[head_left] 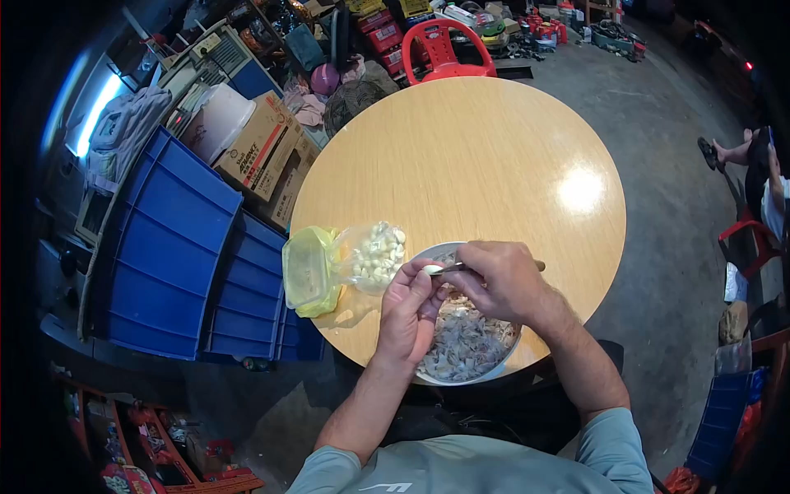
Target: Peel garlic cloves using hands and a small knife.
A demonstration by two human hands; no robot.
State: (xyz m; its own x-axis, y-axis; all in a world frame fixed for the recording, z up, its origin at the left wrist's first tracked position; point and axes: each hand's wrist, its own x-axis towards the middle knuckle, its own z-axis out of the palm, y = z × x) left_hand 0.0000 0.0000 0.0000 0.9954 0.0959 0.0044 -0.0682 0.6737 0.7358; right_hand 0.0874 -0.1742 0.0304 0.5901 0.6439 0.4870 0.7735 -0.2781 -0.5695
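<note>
- Head view: left hand (409,309) pinches a white garlic clove (432,269) between fingertips, above the metal bowl (428,251) of peelings.
- Right hand (498,280) — fist closed round a small knife (448,268) — blade touching the clove.
- Peeled cloves (377,251) lie in a clear bag beside a yellow-green lidded tub (309,270), on the round wooden table (477,156).

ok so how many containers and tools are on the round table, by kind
metal bowl of peelings: 1
clear container of peeled garlic cloves: 1
yellow-green lid: 1
knife in the right hand: 1
clove in the left hand: 1
total: 5
</note>
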